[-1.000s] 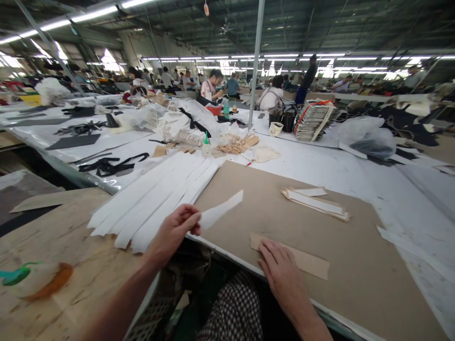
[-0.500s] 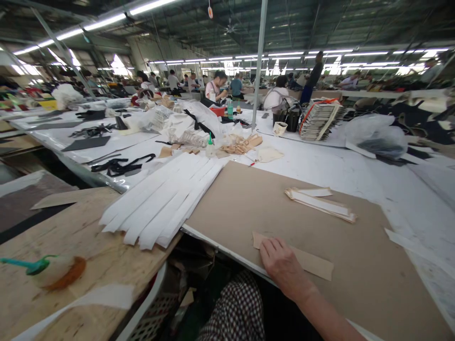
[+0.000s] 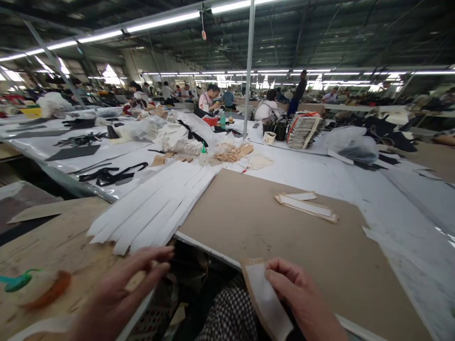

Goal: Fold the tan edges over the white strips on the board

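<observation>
My right hand (image 3: 300,293) pinches the edge of a tan strip with a white face (image 3: 267,298), held tilted over my lap at the front edge of the brown board (image 3: 227,208). To the left, my left hand (image 3: 130,286) is in the air, slightly blurred, thumb and fingers apart with nothing between them. Just beyond it lies a fan of long white strips (image 3: 156,203). On the board's far right side rests a small pile of white-and-tan strips (image 3: 305,206).
A glue bottle with a green tip (image 3: 39,286) lies on the wooden table (image 3: 67,237) at left. A white basket (image 3: 149,312) stands below, in the gap. Farther back are a small green-tipped bottle (image 3: 204,155), tan scraps (image 3: 232,152), a metal post (image 3: 249,71) and several people.
The tan strip has been lifted from the board by my right hand and turned, so its white face shows. My left hand has come into view. The camera has shifted slightly.
</observation>
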`<state>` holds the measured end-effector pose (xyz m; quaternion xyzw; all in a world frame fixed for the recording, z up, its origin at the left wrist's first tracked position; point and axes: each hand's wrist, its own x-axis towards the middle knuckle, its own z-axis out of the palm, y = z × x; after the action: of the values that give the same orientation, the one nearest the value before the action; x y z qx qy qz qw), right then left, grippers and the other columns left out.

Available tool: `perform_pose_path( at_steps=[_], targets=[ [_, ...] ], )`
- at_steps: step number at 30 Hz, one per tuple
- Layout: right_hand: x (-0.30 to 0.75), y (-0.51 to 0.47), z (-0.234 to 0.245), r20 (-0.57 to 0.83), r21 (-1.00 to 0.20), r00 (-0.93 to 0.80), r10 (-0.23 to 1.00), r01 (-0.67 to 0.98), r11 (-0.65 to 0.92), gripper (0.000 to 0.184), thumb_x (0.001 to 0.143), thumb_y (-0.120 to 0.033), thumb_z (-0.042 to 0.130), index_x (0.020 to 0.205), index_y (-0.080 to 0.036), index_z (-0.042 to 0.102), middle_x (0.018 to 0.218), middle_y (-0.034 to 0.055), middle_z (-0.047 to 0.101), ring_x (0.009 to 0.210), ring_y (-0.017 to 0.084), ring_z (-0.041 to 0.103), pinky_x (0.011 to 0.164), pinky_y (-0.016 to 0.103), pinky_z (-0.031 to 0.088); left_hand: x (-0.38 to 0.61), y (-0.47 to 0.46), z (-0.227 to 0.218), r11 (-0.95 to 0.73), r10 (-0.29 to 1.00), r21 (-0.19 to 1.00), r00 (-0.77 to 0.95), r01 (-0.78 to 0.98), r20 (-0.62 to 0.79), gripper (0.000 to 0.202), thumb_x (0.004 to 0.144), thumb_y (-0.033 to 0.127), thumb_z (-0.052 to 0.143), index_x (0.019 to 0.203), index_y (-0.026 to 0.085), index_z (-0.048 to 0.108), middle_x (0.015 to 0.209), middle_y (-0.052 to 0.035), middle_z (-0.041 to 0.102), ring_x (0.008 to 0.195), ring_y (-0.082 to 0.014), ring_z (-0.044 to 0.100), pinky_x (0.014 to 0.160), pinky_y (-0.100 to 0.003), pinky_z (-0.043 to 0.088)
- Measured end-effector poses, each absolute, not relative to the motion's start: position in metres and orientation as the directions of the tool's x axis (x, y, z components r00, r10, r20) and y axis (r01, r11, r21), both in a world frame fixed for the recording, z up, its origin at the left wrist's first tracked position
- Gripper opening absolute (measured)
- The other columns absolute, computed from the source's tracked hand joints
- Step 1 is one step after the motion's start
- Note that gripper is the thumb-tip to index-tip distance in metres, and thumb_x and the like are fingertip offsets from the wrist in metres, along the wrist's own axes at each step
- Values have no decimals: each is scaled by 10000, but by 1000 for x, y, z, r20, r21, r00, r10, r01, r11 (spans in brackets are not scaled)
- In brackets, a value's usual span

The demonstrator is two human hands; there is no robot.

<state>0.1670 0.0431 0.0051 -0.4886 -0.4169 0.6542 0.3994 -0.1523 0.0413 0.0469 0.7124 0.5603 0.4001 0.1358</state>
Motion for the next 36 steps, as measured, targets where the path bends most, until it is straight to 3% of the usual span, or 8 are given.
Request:
perform_pose_path(
  at_steps=[2, 4, 9, 16, 20, 25, 28, 36],
  targets=[
    [166, 28, 7, -318, -916, -210, 925, -186, -357, 363, 761, -519, 708, 757, -165, 627, 612, -42, 495, 550, 75, 375, 503, 184, 298, -106, 35, 45, -235, 966, 841, 214, 487, 146, 282, 900, 371, 587, 1147, 253, 655, 1006, -28, 710, 821, -168, 665, 718, -237, 553],
    [167, 16, 9, -341, -895, -213, 915, -224, -386, 386, 756, -542, 714, 768, -166, 627, 617, -36, 519, 548, 76, 396, 508, 185, 311, -58, 38, 41, -145, 922, 944, 386, 297, 21, 363, 854, 325, 651, 1205, 243, 609, 1097, -41, 682, 842, -159, 634, 762, -252, 532],
    [176, -10, 15, -367, -883, -126, 921, -264, -388, 389, 765, -564, 707, 813, -181, 654, 615, -29, 558, 520, 78, 423, 489, 183, 331, 5, 44, 22, 22, 874, 992, 480, 125, -80, 285, 815, 313, 701, 1053, 170, 641, 848, -10, 624, 722, -117, 522, 647, -211, 432],
    [171, -29, -1, -170, -936, 23, 985, -316, -154, 290, 799, -510, 694, 882, -232, 698, 734, -3, 632, 637, 120, 524, 566, 195, 407, 14, 29, 21, 106, 863, 991, 489, 78, -130, 250, 805, 304, 722, 932, 160, 562, 785, 31, 538, 639, -74, 441, 564, -177, 359],
    [171, -32, -8, -145, -960, 83, 986, -254, -120, 260, 799, -485, 697, 847, -231, 722, 794, 11, 650, 726, 150, 567, 643, 210, 448, 15, 24, 23, -255, 880, 942, 455, 218, 133, 100, 857, 201, 647, 915, 172, 571, 818, 1, 580, 724, -112, 541, 653, -207, 454],
    [179, -33, -10, -40, -994, 75, 996, -102, -32, 206, 844, -435, 660, 893, -252, 742, 848, 20, 679, 780, 167, 604, 706, 223, 484, 16, 23, 26, -797, 596, 535, 511, 281, 620, 176, 875, 40, 563, 981, 162, 633, 1080, -97, 602, 973, -172, 591, 853, -281, 521],
    [184, -32, -9, 36, -999, 40, 999, -15, 36, 182, 865, -400, 643, 914, -259, 746, 865, 24, 682, 819, 176, 624, 737, 226, 504, 17, 23, 27, -866, 500, 390, 536, 313, 680, 189, 876, 31, 561, 1008, 141, 641, 1021, -103, 643, 983, -195, 592, 871, -322, 542],
    [179, -34, -9, 127, -990, 75, 989, 65, 122, 190, 891, -395, 608, 925, -257, 734, 885, 39, 666, 808, 177, 628, 733, 234, 513, 18, 21, 27, -874, 478, 307, 547, 378, 687, 175, 881, 52, 557, 1014, 130, 639, 985, -99, 690, 951, -206, 625, 830, -337, 563]
  ],
)
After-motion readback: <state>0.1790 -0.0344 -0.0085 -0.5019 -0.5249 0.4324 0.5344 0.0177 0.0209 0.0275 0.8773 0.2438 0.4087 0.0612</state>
